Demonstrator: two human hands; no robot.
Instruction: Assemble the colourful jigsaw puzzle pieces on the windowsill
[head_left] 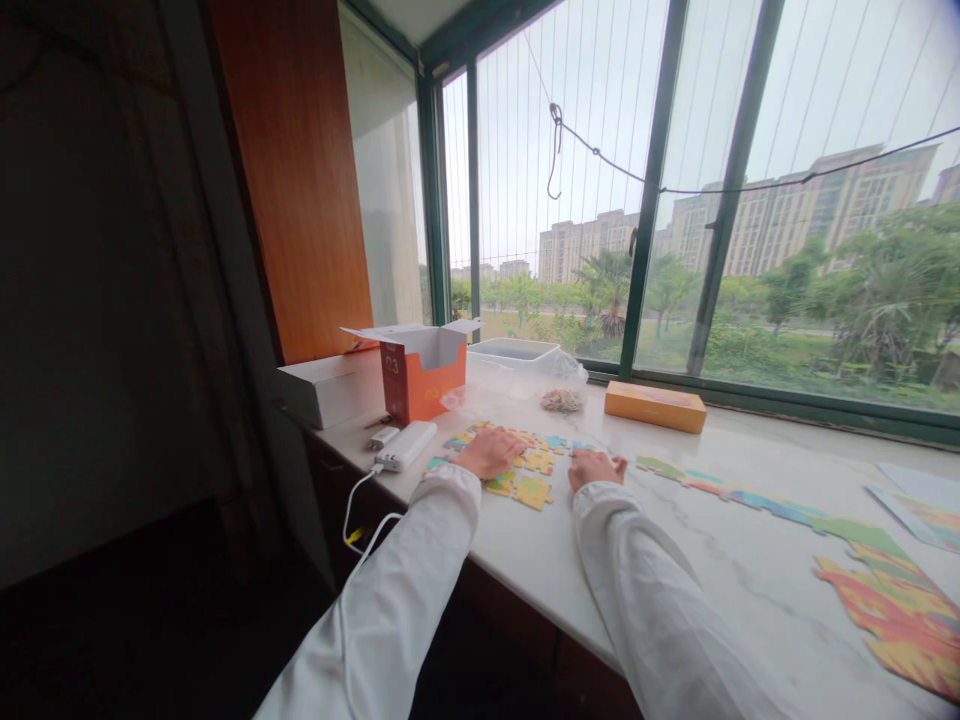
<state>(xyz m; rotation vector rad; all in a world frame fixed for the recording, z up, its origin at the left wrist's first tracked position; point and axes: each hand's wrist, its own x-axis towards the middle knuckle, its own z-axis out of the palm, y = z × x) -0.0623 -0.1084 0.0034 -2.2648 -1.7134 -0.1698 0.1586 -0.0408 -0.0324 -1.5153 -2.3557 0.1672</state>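
Note:
Both my arms, in white sleeves, reach out over a white marble windowsill counter [675, 560]. My left hand [489, 452] lies flat on a heap of loose colourful puzzle pieces [534, 478], fingers stretched over them. My right hand [596, 467] rests palm down just right of the heap, fingers curled slightly onto the counter; whether it holds a piece is hidden. A joined strip of puzzle pieces [750, 497] runs off to the right. A larger assembled section [896, 610] lies at the far right.
An open orange box [421, 372] and a white box [324, 388] stand at the left. A white power bank [405, 445] with a cable lies near the edge. A clear plastic tub [517, 358], a bag [562, 398] and a flat orange box [655, 406] sit by the window.

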